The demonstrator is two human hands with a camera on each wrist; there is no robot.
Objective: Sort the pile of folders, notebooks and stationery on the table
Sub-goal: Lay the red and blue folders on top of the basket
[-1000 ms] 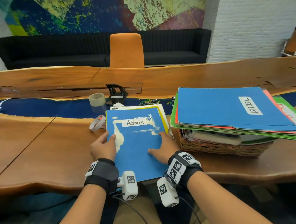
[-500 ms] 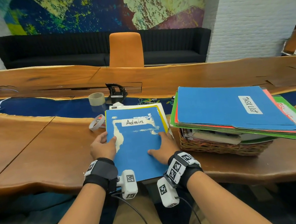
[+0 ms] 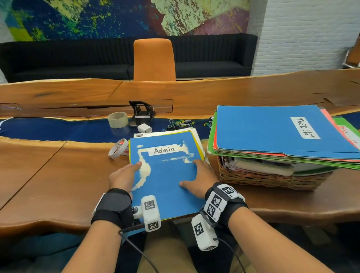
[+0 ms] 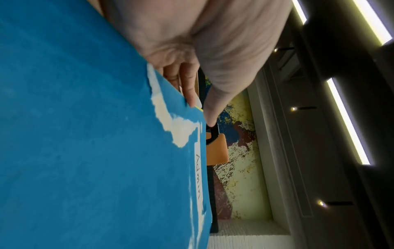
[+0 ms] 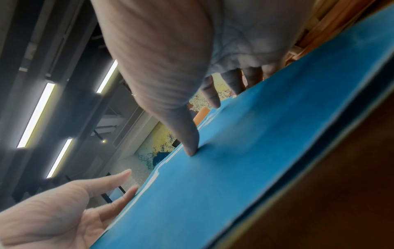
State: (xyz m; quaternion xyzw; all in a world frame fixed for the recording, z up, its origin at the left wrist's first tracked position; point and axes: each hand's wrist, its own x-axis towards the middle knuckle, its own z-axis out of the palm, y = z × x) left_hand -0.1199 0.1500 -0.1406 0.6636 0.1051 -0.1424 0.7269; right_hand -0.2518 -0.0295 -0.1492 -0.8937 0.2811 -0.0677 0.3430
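Lying between both hands: Admin folder (image 3: 170, 181)

White-painted brick walls (image 3: 308, 14); abstract mural (image 3: 118, 10) above long black sofa (image 3: 57, 60). Orange chair (image 3: 153, 60) behind wooden table (image 3: 247, 90). Ceiling strip lights (image 4: 349, 121) lit.

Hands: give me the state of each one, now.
Left hand: open, straight fingers along the left edge of the Admin folder.
Right hand: open, fingers flat on the folder's cover.
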